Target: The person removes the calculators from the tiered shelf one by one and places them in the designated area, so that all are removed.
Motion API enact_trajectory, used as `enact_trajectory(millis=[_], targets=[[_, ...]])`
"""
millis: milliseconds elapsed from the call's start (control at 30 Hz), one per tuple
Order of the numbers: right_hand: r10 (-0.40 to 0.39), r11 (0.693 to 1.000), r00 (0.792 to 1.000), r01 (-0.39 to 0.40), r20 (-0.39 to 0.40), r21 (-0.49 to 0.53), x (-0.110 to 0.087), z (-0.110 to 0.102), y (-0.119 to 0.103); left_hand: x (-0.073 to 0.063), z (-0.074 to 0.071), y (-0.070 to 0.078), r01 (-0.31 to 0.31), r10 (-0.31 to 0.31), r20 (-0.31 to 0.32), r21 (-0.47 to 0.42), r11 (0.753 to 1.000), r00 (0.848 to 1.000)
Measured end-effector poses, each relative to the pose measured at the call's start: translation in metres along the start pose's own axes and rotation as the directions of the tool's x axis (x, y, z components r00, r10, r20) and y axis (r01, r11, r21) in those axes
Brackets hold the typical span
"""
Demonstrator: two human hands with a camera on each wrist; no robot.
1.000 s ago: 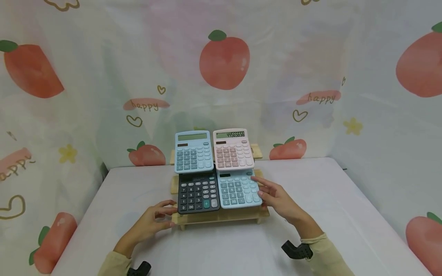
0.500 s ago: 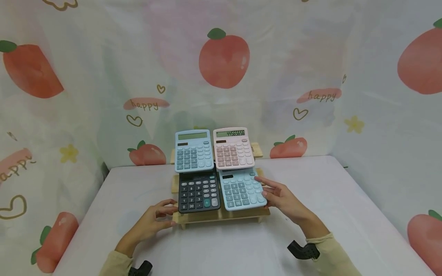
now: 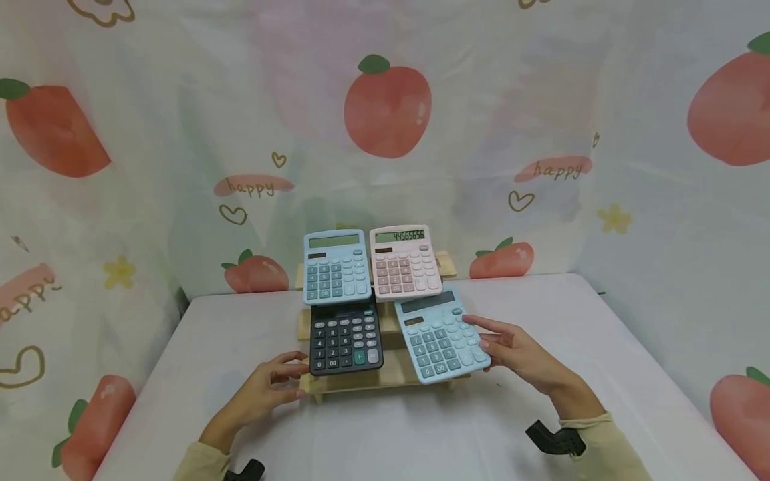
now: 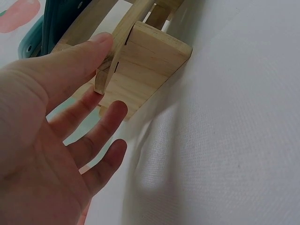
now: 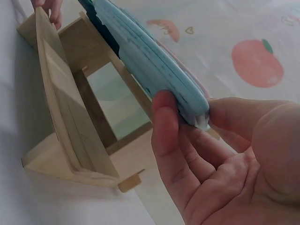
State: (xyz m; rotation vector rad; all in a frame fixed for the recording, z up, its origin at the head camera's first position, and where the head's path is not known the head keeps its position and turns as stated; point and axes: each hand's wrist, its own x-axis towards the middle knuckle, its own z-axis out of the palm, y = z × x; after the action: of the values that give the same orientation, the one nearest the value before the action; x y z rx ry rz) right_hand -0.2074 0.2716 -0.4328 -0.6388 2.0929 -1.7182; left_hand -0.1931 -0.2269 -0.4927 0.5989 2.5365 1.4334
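Observation:
My right hand (image 3: 523,357) grips a light blue calculator (image 3: 444,341) by its right side. That calculator is tilted and overlaps the lower right of a tiered wooden rack (image 3: 391,371); the right wrist view shows its edge between thumb and fingers. At the rack's lower left corner, my left hand (image 3: 259,394) pinches the front shelf's end, thumb above and a finger below in the left wrist view. A black calculator (image 3: 345,341) leans on the lower tier near this hand. On the upper tier stand another light blue calculator (image 3: 337,270) and a pink calculator (image 3: 406,264).
The rack stands on a white-covered table (image 3: 385,441). Behind it hangs a backdrop cloth (image 3: 481,100) printed with fruit and hearts, which also covers both sides. Black wrist straps (image 3: 556,439) sit by the sleeves.
My right hand has drawn the lower light blue calculator rightward and toward me, turning it and baring part of the lower shelf. The left hand has stayed at the rack's corner.

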Motion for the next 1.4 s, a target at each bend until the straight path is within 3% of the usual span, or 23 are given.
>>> enact_trajectory(millis=[233, 533, 1133, 1400], targets=[[0.024, 0.999, 1.0, -0.024, -0.001, -0.039, -0.012, -0.012, -0.001, -0.001, 0.0, 0.0, 0.003, -0.003, -0.002, -0.016, 1.0, 1.0], [-0.009, 1.0, 1.0, 0.01, 0.029, -0.018, -0.026, -0.025, 0.004, -0.002, 0.0, -0.003, -0.007, 0.007, -0.002, -0.017, 1.0, 1.0], [-0.049, 0.998, 0.989, 0.044, -0.14, -0.044, -0.053, -0.05, 0.014, 0.001, 0.003, 0.002, -0.01, 0.011, 0.013, -0.024, 1.0, 1.0], [-0.089, 0.996, 0.988, 0.092, -0.122, 0.019, -0.054, -0.064, 0.018, -0.001, 0.002, 0.001, -0.015, 0.015, 0.004, 0.014, 1.0, 1.0]])
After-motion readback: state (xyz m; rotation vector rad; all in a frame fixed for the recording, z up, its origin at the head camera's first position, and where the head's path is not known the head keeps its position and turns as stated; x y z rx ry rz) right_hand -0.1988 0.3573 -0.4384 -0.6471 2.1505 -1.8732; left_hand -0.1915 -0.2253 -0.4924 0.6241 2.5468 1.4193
